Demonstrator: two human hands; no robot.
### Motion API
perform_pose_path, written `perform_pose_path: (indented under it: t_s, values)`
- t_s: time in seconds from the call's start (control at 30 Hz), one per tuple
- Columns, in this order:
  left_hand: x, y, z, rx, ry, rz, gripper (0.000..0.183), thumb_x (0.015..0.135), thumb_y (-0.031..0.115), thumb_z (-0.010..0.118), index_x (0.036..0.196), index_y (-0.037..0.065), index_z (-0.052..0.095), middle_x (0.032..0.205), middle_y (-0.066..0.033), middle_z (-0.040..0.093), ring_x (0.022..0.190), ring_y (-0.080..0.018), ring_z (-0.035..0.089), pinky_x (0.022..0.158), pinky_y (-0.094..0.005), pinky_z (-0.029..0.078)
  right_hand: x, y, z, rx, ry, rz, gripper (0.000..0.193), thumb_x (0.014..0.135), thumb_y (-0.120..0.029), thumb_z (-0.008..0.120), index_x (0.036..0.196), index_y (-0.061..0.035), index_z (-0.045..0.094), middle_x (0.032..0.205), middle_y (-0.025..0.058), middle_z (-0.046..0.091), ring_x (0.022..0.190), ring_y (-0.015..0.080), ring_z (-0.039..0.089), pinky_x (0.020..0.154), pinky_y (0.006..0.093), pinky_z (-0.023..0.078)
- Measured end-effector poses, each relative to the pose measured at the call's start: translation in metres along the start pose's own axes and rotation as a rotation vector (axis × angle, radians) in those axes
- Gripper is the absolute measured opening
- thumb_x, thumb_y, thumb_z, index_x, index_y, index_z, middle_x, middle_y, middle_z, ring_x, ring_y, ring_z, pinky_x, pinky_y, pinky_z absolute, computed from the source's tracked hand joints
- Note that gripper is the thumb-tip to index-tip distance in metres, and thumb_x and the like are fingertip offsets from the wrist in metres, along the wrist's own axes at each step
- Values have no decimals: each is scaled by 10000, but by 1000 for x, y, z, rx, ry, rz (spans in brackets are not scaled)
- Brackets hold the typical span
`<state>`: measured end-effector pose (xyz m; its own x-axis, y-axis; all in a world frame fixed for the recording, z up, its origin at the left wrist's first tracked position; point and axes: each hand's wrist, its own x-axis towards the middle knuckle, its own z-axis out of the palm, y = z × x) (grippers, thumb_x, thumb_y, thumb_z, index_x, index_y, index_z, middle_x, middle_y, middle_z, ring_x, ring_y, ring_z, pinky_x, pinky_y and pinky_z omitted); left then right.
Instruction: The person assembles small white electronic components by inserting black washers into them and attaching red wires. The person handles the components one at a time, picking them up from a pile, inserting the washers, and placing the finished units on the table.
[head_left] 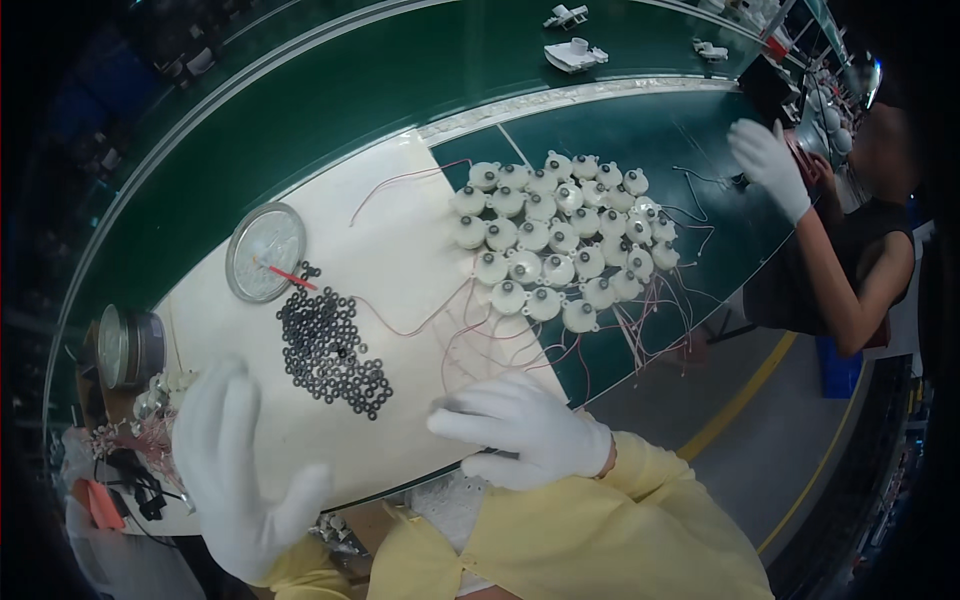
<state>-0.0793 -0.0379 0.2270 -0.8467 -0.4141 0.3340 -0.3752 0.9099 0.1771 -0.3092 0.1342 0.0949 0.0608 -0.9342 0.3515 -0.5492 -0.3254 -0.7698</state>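
Observation:
My left hand (240, 465), in a white glove, is raised over the left end of the white work surface (400, 370), fingers up and thumb apart, holding nothing. My gloved right hand (520, 428) hovers by the near edge of that surface, fingers stretched out and nothing in them. Between and beyond my hands lies a patch of small black rings (325, 345). Past it stands a round shallow dish (265, 253) of pale, clear stuff, with a red stick (292, 277) across its rim. Right of these sit several round white motors (560, 235) with dark centres and thin trailing wires.
A co-worker's gloved hand (770, 165) reaches over the far right of the green table (660, 120). White plastic parts (575, 55) lie on the green belt (370, 95) behind. At the left are a round tin (130, 345) and a heap of wired parts (150, 425).

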Motion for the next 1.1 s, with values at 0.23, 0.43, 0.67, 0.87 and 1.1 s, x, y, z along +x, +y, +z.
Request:
perform_pose_path:
  t_s: [0.23,0.43,0.67,0.87,1.1]
  values:
    - [136,-10,102,237,-341,292,902,771,524,764,1427,-31,491,1439,-279,504,1369,-443,458,1109,-521,385,7,11,-11,-217,97,-2,588,818,-359,721,1341,-118,599,1258,145,614,1184,328,581,1004,449,425]
    - [165,-9,165,238,-533,321,1183,670,735,754,1470,-72,426,1519,-287,425,1440,-435,377,1180,-502,312,-4,27,-34,-269,132,69,594,798,-364,738,1321,-121,597,1253,128,598,1198,316,567,1031,450,418]
    - [177,-5,173,170,-591,266,1339,597,772,794,1527,-78,341,1568,-314,338,1453,-445,348,1205,-488,281,-5,29,-43,-288,129,104,566,801,-338,724,1304,-111,598,1206,106,594,1124,288,565,994,426,436]
    - [176,-5,178,151,-587,241,1324,596,749,807,1521,-81,352,1570,-318,333,1447,-452,352,1204,-484,279,-3,30,-42,-299,105,108,544,791,-333,721,1284,-130,615,1211,91,605,1126,274,569,975,415,441]
    - [175,-5,180,148,-604,205,1321,587,757,808,1540,-39,357,1582,-312,311,1455,-453,335,1198,-490,283,0,28,-43,-322,84,130,520,797,-347,713,1271,-150,633,1198,83,618,1133,262,574,992,421,436]
